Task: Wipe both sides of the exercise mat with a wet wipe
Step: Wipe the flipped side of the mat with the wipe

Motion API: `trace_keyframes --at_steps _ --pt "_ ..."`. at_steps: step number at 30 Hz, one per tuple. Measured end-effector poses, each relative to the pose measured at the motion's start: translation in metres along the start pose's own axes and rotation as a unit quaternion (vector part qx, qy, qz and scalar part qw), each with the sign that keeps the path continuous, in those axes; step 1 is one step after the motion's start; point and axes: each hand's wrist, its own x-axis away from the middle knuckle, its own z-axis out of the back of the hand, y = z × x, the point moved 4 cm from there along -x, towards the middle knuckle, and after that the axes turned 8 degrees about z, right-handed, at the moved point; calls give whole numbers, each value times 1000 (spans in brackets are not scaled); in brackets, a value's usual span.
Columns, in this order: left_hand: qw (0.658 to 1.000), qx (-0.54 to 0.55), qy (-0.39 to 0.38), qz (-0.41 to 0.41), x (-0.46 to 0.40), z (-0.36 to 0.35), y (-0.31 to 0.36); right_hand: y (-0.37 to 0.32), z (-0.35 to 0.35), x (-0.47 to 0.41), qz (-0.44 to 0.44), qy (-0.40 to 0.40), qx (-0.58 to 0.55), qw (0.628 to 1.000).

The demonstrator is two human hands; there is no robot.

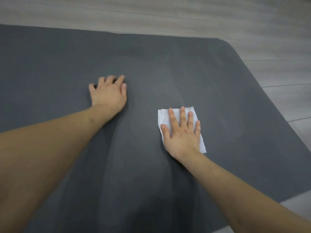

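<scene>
Our mat (151,68) lies flat on the floor (277,22). We press the wipe (163,115) onto it under our flat right hand (182,133); our left hand (108,93), fingers spread, pins the mat steady.

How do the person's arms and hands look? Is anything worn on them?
Both forearms are bare, with no sleeves in view. The left hand and the right hand wear no gloves, and no rings, watch or bracelet can be seen. The fingernails are short and unpainted.
</scene>
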Motion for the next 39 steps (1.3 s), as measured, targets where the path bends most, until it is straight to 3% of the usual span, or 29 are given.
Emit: trace_keyframes --at_steps 3,5,9,15,22,27,33,39 --pt "996 -3 93 0 -24 1 3 1 6 -43 2 4 -1 1000" --pt "994 -15 109 7 -27 -3 5 1 12 -81 5 5 5 1000" --pt "998 -17 65 11 -32 -8 6 -2 22 -138 5 -2 -4 1000" --pt "996 -54 -61 32 -47 -21 3 -7 37 -230 13 -18 5 1000" --pt "995 -74 -62 18 -49 -24 2 -27 63 -385 49 -35 24 998" --pt "996 -79 -51 8 -48 -25 0 -54 75 -461 147 -57 51 986" --pt "995 -75 -64 12 -47 -23 1 -72 70 -420 271 -64 75 957" --pt "995 -57 -81 21 -46 -21 -1 -82 51 -298 296 -68 58 951"
